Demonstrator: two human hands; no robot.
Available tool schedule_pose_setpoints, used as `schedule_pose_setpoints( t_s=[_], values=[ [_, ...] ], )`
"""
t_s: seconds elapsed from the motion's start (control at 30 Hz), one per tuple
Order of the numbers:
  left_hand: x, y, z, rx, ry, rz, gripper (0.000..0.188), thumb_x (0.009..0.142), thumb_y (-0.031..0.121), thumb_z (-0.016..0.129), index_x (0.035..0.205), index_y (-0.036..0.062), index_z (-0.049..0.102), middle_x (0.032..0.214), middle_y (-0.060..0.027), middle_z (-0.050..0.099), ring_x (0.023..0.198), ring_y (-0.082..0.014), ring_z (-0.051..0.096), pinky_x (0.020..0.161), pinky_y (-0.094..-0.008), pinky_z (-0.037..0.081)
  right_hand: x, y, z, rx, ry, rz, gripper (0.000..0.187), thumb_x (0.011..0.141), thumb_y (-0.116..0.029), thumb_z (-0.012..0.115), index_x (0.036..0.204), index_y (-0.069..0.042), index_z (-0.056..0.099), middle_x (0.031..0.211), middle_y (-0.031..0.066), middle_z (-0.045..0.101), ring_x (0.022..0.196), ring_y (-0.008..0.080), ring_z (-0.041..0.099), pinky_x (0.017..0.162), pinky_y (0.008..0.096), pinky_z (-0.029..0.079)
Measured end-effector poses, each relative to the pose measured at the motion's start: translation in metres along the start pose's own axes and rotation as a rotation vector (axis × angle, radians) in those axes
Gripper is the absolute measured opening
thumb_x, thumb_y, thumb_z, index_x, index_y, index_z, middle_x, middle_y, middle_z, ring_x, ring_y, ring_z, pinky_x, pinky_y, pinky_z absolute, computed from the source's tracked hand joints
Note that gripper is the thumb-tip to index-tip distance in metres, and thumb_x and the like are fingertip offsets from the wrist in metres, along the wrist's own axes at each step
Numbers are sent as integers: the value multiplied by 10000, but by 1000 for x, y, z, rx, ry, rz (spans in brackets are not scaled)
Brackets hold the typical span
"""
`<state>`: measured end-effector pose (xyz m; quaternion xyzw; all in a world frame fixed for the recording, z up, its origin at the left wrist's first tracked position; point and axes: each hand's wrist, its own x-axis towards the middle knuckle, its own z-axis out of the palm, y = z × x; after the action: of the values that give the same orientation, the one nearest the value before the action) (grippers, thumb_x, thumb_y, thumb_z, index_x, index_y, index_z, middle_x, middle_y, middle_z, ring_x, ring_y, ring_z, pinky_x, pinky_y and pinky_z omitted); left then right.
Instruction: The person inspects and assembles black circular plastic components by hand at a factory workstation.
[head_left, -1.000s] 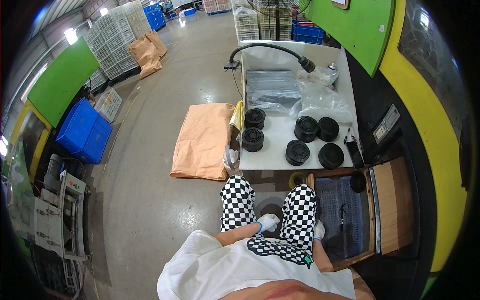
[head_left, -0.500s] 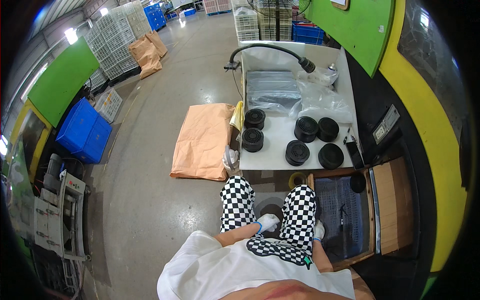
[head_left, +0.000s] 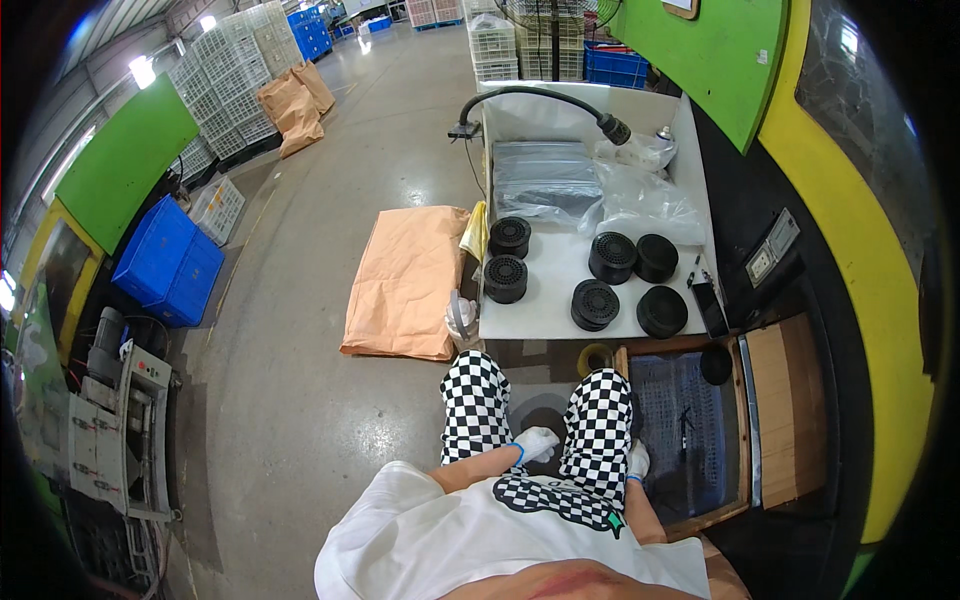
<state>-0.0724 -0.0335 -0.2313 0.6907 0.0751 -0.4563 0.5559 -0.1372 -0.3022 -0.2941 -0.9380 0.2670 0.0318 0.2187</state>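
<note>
White tabletop (head_left: 545,322) bears black cylinders (head_left: 595,304); left hand (head_left: 537,444) and right hand (head_left: 638,460) flank a checkered thigh (head_left: 597,432), finger positions unclear.

White worktop (head_left: 548,290) with a raised wall along the back. Standing on its near half: six round black parts (head_left: 612,262), four with pierced tops and two with plain ones; a pair at the left, one behind the other, and four in a loose square toward the right. Farther back, a flat pile of grey bags (head_left: 545,175), with crumpled clear bags (head_left: 648,208) against its right side. Near the back right corner, a can (head_left: 665,133). At the right edge, a dark box (head_left: 710,310).
</note>
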Motion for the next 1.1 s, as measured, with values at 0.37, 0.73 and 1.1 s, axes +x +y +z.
schedule_pose_setpoints(
  t_s=[0.37, 0.73, 1.1],
  values=[
    [-3, 4, 2, 27, 7, -12, 274, 799, 294, 512, 942, 66, 561, 704, -65, 586, 549, -140, 561, 512, -257, 470, 1, 2, 0, 9, -44, 58, 316, 767, -317, 477, 933, -55, 539, 933, 192, 562, 838, 370, 546, 712, 439, 436],
    [0, 5, 0, 23, -10, 5, 286, 804, 297, 502, 963, 67, 559, 715, -64, 591, 555, -142, 563, 519, -259, 470, -2, -9, -12, -13, -19, 30, 339, 775, -339, 470, 933, -50, 548, 918, 192, 573, 834, 361, 556, 706, 437, 441],
    [-4, -2, -1, -14, -26, 14, 253, 804, 260, 502, 830, 14, 553, 688, -94, 583, 529, -190, 567, 509, -285, 484, -2, -3, -2, -9, -108, 91, 471, 809, -407, 379, 1042, -30, 536, 1040, 217, 538, 973, 357, 510, 812, 417, 410]
  ],
)
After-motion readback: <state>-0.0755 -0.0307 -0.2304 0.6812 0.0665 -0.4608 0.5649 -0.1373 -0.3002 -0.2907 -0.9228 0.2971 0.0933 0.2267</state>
